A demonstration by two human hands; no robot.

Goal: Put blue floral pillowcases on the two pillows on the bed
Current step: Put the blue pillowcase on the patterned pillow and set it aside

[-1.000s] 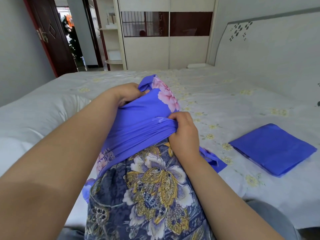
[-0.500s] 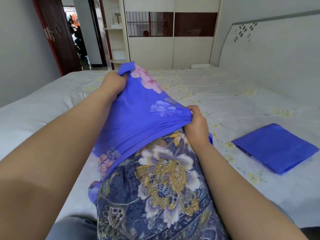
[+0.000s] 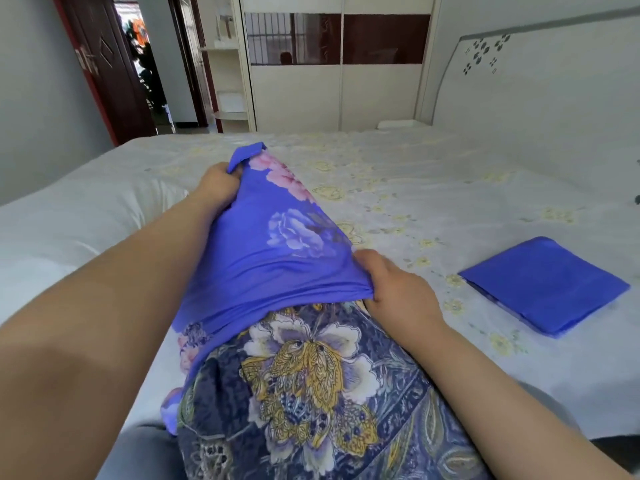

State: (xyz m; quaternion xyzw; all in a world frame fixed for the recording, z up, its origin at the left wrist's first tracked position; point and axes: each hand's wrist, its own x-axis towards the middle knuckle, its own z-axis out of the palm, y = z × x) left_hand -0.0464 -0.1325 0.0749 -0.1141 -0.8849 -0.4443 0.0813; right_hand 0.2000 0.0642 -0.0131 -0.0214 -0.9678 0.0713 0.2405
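Note:
A pillow (image 3: pixel 311 393) in a dark blue and yellow floral cover lies lengthwise in front of me on the bed. A blue floral pillowcase (image 3: pixel 273 251) covers its far half, with the open hem bunched across the middle. My left hand (image 3: pixel 216 185) grips the pillowcase near the far left corner. My right hand (image 3: pixel 394 292) grips the bunched hem on the right side. A second blue pillowcase (image 3: pixel 543 285) lies folded flat on the bed to the right. A white pillow (image 3: pixel 79 230) rests at the left under my left arm.
The bed (image 3: pixel 433 188) has a white sheet with pale yellow flowers. A white headboard (image 3: pixel 540 98) stands at the right, a wardrobe (image 3: pixel 336 95) beyond the bed, and a dark red open door (image 3: pixel 107 67) at the far left. My knees show at the bottom edge.
The pillowcase has spread out over the pillow's far end. My right hand has pulled the bunched hem toward me and to the right. My left hand shifted along the far corner.

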